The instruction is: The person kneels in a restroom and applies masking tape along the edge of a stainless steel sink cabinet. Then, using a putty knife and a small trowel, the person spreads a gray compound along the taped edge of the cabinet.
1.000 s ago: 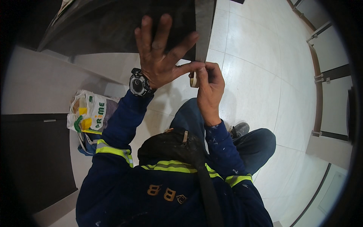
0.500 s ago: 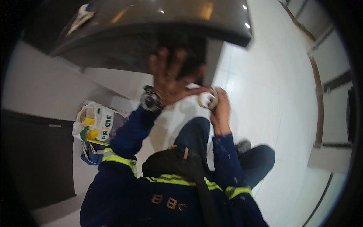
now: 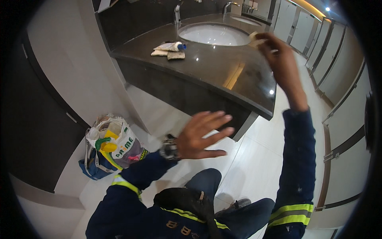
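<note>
My left hand (image 3: 201, 135), with a watch on the wrist, is open with fingers spread, low in front of the dark panel (image 3: 159, 85) under the countertop, near its pale end strip (image 3: 244, 127); whether it touches the panel I cannot tell. My right hand (image 3: 278, 59) is raised over the right part of the dark glossy countertop (image 3: 207, 71), closed on a small pale tape roll (image 3: 254, 38), partly hidden by my fingers, beside the oval white basin (image 3: 211, 34). On the counter lies a whitish tube with a blue cap (image 3: 173, 46), together with small pale pieces (image 3: 175, 55).
A white sack (image 3: 119, 145) of items and a blue bag (image 3: 89, 167) stand by the left wall (image 3: 67, 47). A dark door (image 3: 36, 131) is at far left. Pale cubicle doors (image 3: 338, 51) line the right. A tap (image 3: 177, 14) rises behind the basin. I sit on the tiled floor (image 3: 234, 171).
My right hand has lifted from the panel's lower edge to above the countertop with the roll. My left hand has come away from that edge. The view has tilted up onto the counter.
</note>
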A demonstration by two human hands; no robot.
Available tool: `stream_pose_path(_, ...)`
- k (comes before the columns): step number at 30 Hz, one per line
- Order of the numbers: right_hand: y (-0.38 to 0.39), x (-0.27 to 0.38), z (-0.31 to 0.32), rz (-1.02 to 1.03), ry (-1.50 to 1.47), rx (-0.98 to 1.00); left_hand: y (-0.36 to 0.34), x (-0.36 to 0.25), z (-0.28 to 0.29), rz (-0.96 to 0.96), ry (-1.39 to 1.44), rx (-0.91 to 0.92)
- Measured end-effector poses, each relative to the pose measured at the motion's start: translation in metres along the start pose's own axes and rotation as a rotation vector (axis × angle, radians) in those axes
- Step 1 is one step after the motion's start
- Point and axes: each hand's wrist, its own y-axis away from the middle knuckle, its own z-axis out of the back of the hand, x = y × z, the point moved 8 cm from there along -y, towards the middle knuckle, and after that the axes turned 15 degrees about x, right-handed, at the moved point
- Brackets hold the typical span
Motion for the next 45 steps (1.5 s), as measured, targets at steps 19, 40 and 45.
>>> stream_pose_path(19, -0.003, 0.013, -0.045, 0.054, 0.246, 0.099, -0.082, 0.193, 0.141, 0.478, -0.205, 0.406)
stream_pose_path(40, 0.023, 0.024, -0.011, 0.090, -0.055, -0.155, -0.131, 0.097, 0.092, 0.207, -0.104, 0.016)
stream_pose_path(45, 0.030, 0.053, -0.018, 0.146, -0.092, 0.050, -0.070, 0.170, 0.161, 0.960, -0.456, 0.310)
